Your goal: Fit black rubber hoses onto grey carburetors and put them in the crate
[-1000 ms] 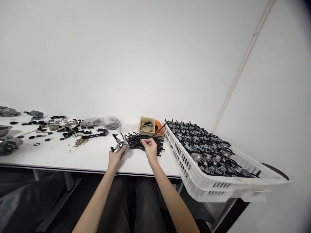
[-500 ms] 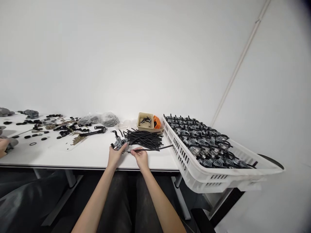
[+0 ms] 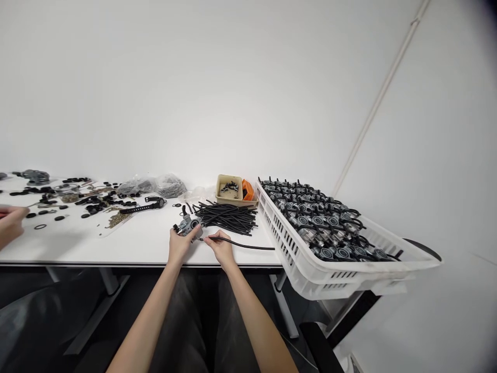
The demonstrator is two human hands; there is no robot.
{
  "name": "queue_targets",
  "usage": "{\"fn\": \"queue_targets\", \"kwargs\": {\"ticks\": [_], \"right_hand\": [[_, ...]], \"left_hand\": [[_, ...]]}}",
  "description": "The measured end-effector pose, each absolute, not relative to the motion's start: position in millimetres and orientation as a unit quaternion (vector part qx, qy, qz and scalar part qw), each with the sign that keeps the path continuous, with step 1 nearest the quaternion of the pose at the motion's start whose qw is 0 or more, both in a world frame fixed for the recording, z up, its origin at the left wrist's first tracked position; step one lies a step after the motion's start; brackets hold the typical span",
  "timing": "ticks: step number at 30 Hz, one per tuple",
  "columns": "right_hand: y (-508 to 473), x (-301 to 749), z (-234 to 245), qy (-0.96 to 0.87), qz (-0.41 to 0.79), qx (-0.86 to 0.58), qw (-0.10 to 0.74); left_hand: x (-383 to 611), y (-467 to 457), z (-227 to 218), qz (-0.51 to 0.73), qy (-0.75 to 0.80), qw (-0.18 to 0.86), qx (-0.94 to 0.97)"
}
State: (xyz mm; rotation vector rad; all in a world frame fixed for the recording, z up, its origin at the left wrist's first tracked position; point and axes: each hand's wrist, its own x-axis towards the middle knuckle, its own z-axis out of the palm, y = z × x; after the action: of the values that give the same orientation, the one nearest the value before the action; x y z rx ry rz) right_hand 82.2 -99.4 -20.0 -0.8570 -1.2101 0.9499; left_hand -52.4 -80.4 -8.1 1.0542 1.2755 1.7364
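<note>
My left hand (image 3: 180, 245) is closed around a grey metal carburetor (image 3: 189, 226) near the table's front edge. Between the thumb and fingers of my right hand (image 3: 221, 249) is a thin black rubber hose (image 3: 248, 245). One hose end is at the lower right side of the carburetor; whether it sits on the fitting there is too small to tell. The other end trails right toward the basket. Just behind my hands lies a pile of black hoses (image 3: 229, 217).
On the right stands a white plastic basket (image 3: 287, 254) holding many carburetors. Behind the hoses sit a beige tray (image 3: 219, 199) with small parts and an orange container (image 3: 247, 190). A black wristwatch (image 3: 142, 207) and scattered black rings lie left. Another person's hand (image 3: 11, 223) is at far left.
The hose now sags in a curve, with its far end lower. My hands stay close together on the carburetor and hose. The other person's hand has come further into view, holding a thin tool.
</note>
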Motion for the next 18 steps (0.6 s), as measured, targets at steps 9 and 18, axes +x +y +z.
{"fn": "queue_targets", "kwargs": {"ticks": [9,18], "right_hand": [[-104.9,81.7,-18.1,-0.575,0.353,-0.409,0.614],[-102.2,80.9,-24.6,-0.588,0.356,-0.397,0.609]], "left_hand": [[-56.0,-76.0,-19.9,0.612,0.591,0.278,0.446],[-55.1,-78.3,-18.2,0.58,0.617,0.261,0.463]]}}
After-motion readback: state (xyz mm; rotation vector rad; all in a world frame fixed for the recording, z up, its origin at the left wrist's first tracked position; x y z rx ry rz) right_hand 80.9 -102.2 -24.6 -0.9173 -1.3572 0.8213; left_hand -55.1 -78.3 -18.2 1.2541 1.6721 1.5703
